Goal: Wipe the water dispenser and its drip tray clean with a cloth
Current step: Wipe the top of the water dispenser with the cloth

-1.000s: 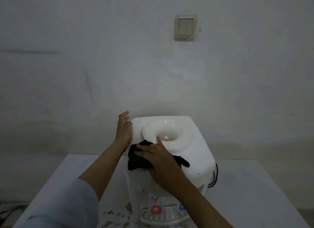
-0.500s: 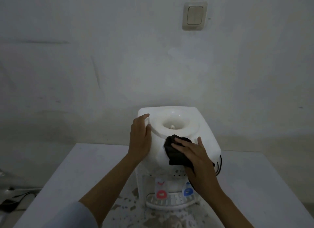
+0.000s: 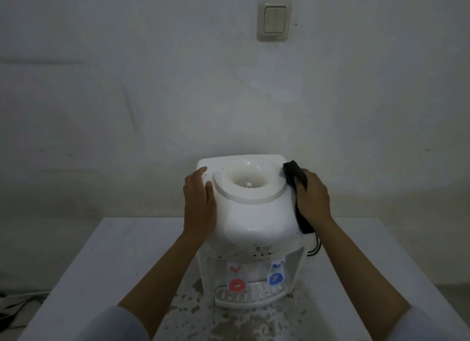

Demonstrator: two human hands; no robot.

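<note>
Standing on a white worktop (image 3: 106,259) against a pale wall, the white water dispenser (image 3: 250,213) faces the camera, its round bottle well sunk into the top. The left hand (image 3: 199,203) lies flat and open against the dispenser's left shoulder, fingers stretched toward the back corner and the thumb resting beside the raised ring of the well; it holds nothing. The right hand (image 3: 312,198) presses a dark cloth (image 3: 295,174) against the dispenser's right side, fingers curled over the fabric. The cloth bunches at the top right corner just past the fingertips and runs down under the palm, its lower end showing below the wrist along the dispenser's edge.

Below the bulging top, 2 taps sit in the recessed front: a red tap (image 3: 236,284) on the left and a blue tap (image 3: 276,278) on the right. The slotted drip tray (image 3: 254,293) lies just under them at the base, untouched by either hand. A black cord (image 3: 316,249) loops out behind the dispenser's right side. The worktop in front of the tray is blotched with dark patches. A light switch (image 3: 274,20) is mounted on the wall above.
</note>
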